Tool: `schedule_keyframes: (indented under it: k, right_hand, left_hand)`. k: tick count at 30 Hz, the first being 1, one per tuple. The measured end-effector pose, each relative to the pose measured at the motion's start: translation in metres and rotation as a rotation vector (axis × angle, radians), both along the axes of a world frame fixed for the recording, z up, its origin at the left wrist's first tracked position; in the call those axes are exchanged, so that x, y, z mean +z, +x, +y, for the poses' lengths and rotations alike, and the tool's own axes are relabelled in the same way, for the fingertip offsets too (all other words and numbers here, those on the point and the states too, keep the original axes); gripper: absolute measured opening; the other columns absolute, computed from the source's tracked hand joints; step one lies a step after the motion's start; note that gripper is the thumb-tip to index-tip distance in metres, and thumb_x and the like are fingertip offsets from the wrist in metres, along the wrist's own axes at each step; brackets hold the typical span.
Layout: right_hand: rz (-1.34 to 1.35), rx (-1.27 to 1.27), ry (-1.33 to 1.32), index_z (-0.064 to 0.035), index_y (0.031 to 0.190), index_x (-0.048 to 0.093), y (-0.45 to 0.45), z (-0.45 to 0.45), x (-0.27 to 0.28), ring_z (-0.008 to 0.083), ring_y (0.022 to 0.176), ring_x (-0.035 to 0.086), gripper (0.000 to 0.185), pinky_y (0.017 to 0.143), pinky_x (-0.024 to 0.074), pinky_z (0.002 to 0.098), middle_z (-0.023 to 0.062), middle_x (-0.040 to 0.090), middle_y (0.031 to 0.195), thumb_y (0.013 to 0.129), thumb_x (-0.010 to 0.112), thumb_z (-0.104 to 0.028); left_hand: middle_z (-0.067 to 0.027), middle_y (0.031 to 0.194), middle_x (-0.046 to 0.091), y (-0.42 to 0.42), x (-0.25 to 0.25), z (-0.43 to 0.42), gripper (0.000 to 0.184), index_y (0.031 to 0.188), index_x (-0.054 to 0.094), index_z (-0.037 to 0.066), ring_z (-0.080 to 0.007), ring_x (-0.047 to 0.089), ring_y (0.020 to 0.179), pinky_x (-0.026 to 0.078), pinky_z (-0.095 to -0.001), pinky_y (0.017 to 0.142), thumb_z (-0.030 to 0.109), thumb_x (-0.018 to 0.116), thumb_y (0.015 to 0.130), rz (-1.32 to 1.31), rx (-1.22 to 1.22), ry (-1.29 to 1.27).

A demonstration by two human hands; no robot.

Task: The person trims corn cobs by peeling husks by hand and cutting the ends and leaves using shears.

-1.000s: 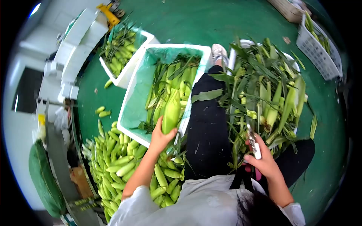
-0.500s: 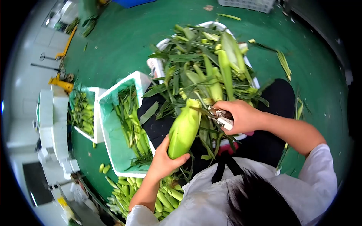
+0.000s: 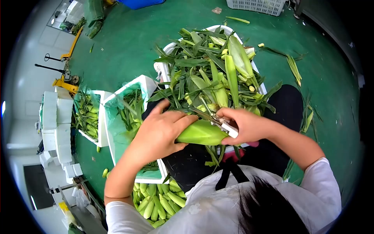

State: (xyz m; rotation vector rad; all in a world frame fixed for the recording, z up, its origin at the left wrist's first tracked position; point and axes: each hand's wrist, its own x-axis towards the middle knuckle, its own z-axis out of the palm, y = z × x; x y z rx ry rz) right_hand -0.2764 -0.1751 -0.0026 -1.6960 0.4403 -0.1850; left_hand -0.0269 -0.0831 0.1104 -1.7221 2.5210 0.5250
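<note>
A green ear of corn (image 3: 203, 133) in its husk lies sideways over my lap. My left hand (image 3: 161, 130) is closed around its left end, fingers along the top and thumb below, with some fingers raised off it. In my right hand (image 3: 247, 125) I grip a pair of shears (image 3: 230, 129) with a white handle; the blades point up and left above the husk. The fingertips of this hand touch the corn's right end. Just beyond both hands is a white tub (image 3: 261, 82) heaped with husk leaves (image 3: 194, 62) and cut pieces.
To the left, a white foam box (image 3: 148, 86) with a green liner holds corn and leaves. A second foam box (image 3: 102, 128) stands farther left. Corn ears (image 3: 157, 204) are piled at lower left. A yellow pallet jack (image 3: 65, 84) and a grey crate (image 3: 259, 6) stand farther away.
The corn has turned from nearly upright to lying sideways, its tip now at the right hand. My left hand has moved up and over its other end. The shears stay in my right hand.
</note>
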Motion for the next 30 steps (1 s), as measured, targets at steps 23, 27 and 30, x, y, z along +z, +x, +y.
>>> schedule_keyframes:
  k: [23, 27, 30]
  right_hand:
    - [0.172, -0.143, -0.158, 0.0016, 0.137, 0.046, -0.002, 0.006, 0.020, 0.0347, 0.117, 0.055, 0.083, 0.102, 0.0431, 0.0398, 0.0201, 0.054, 0.126, 0.072, 0.084, -0.034]
    - [0.074, -0.106, -0.220, 0.0026, 0.141, 0.040, 0.012, -0.001, 0.006, 0.0375, 0.122, 0.050, 0.089, 0.105, 0.0406, 0.0406, 0.0223, 0.050, 0.132, 0.074, 0.082, -0.040]
    - [0.052, -0.035, -0.472, 0.0010, 0.137, 0.041, 0.010, -0.012, 0.015, 0.0378, 0.118, 0.049, 0.085, 0.104, 0.0372, 0.0445, 0.0211, 0.051, 0.124, 0.072, 0.081, -0.036]
  left_hand:
    - [-0.0106, 0.113, 0.064, -0.003, -0.111, 0.057, 0.064, 0.137, 0.046, 0.001, -0.0205, 0.065, 0.097, 0.051, -0.0338, 0.087, 0.024, 0.075, 0.085, 1.239, 0.945, 0.082]
    - [-0.0190, 0.123, 0.062, -0.013, -0.083, 0.062, 0.067, 0.135, 0.049, -0.001, -0.0298, 0.063, 0.111, 0.049, -0.0373, 0.095, 0.026, 0.079, 0.081, 0.775, 0.810, 0.025]
    - [-0.0196, 0.124, 0.063, -0.014, -0.076, 0.064, 0.067, 0.134, 0.051, -0.003, -0.0268, 0.063, 0.110, 0.048, -0.0355, 0.095, 0.020, 0.080, 0.078, 0.596, 0.724, -0.023]
